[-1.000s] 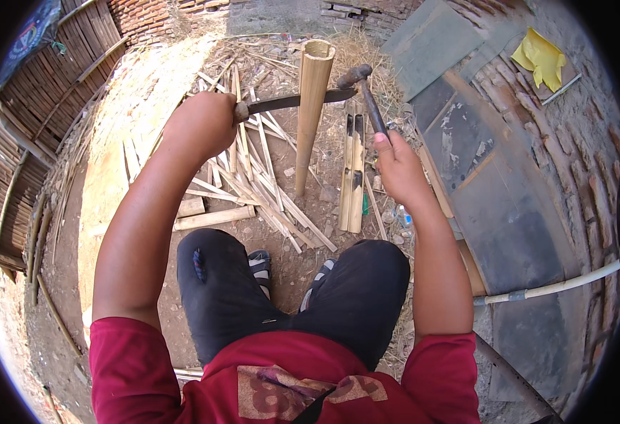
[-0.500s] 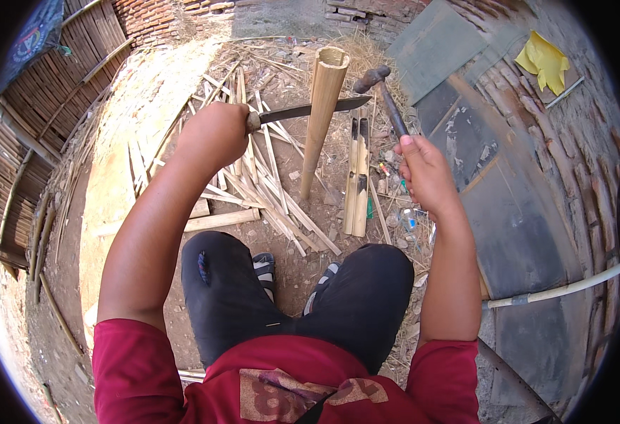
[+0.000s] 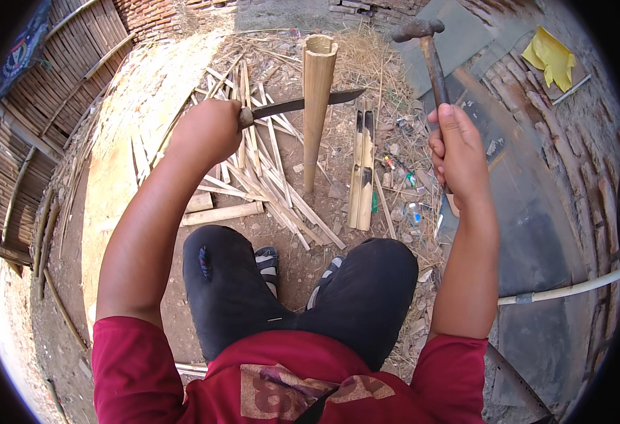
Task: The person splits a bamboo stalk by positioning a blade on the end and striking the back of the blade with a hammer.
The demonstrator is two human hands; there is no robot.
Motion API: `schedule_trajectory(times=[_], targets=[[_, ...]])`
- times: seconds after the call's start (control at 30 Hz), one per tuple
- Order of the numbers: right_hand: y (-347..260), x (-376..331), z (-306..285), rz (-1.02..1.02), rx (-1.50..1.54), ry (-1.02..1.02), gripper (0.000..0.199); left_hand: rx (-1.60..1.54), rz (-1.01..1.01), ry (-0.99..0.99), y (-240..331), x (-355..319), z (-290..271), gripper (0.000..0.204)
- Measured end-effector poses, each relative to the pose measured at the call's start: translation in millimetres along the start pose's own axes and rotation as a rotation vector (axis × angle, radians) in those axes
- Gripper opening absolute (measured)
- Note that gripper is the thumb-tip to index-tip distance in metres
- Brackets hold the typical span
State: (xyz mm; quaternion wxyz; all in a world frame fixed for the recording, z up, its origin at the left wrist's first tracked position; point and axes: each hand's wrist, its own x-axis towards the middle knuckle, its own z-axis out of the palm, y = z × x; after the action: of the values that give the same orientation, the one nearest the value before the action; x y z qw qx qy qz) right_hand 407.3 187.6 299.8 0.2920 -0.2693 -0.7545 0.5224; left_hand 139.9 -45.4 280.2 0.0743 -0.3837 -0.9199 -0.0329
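Observation:
A bamboo pole (image 3: 317, 78) stands upright on the ground in front of me, its hollow top end facing up. My left hand (image 3: 207, 134) is closed round the handle of a large knife (image 3: 276, 109). The blade crosses the pole below its top; the pole hides the blade's middle, and the tip sticks out on the right. Raised at the right, my right hand (image 3: 458, 152) grips the handle of a hammer (image 3: 433, 67). The hammer's head is up and apart from both knife and pole.
Split bamboo strips (image 3: 271, 177) lie in a pile left of the pole, with cut bamboo lengths (image 3: 225, 213) nearby. Two half-round bamboo pieces (image 3: 361, 184) lie to the right. Dark flat sheets (image 3: 529, 226) and a yellow scrap (image 3: 548, 56) are farther right. A bamboo-slat wall (image 3: 38, 113) stands left.
My right hand has lifted the hammer up and to the right, away from the blade. The pole leans less, and the knife in my left hand has shifted slightly left.

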Motion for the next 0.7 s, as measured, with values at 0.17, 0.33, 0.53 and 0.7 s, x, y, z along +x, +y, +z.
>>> schedule_trajectory(times=[0.17,0.33,0.53,0.7], targets=[[16,-5,15,-0.168,0.007,0.091,0.042,-0.035,-0.043,-0.013,4,-1,-3,0.025],[80,6,50,0.058,-0.131,-0.051,0.043,0.017,-0.003,-0.016,4,1,1,0.027],[10,-14,21,-0.075,0.212,-0.038,0.04,-0.027,-0.037,-0.017,7,0,4,0.023],[100,13,51,0.01,-0.071,-0.084,0.041,-0.072,-0.01,-0.003,12,4,9,0.024]])
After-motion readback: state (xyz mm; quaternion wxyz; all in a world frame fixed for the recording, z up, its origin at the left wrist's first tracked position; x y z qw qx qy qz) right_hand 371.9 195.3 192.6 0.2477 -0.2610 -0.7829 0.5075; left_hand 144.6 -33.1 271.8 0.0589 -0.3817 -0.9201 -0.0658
